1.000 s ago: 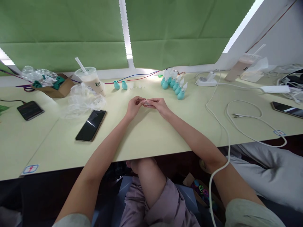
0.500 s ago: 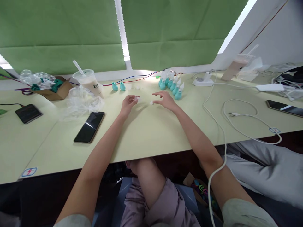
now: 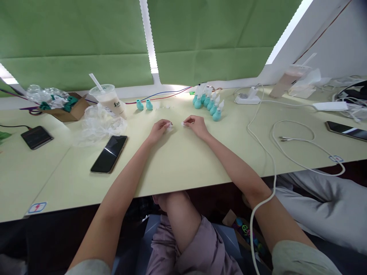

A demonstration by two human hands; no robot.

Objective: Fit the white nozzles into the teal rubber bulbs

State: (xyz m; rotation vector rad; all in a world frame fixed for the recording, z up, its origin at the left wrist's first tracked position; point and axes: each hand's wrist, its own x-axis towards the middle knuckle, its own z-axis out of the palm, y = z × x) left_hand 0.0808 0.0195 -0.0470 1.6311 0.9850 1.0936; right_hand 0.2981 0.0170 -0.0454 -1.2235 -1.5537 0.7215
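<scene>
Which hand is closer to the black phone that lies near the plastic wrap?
The left hand. It rests on the table just right of the black phone, pinching a small clear piece. The right hand lies farther right, beyond the left one.

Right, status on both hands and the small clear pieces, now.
Left hand pinched on a small clear piece. Right hand pinched on another clear piece. Both low over the table. Teal bulbs behind, apart.

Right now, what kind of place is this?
Probably a shared workbench for small hand assembly. A cluster of teal bulbs with white nozzles stands on the long pale table; both hands pinch small clear parts. Phones, cables and a drink lie about.
</scene>
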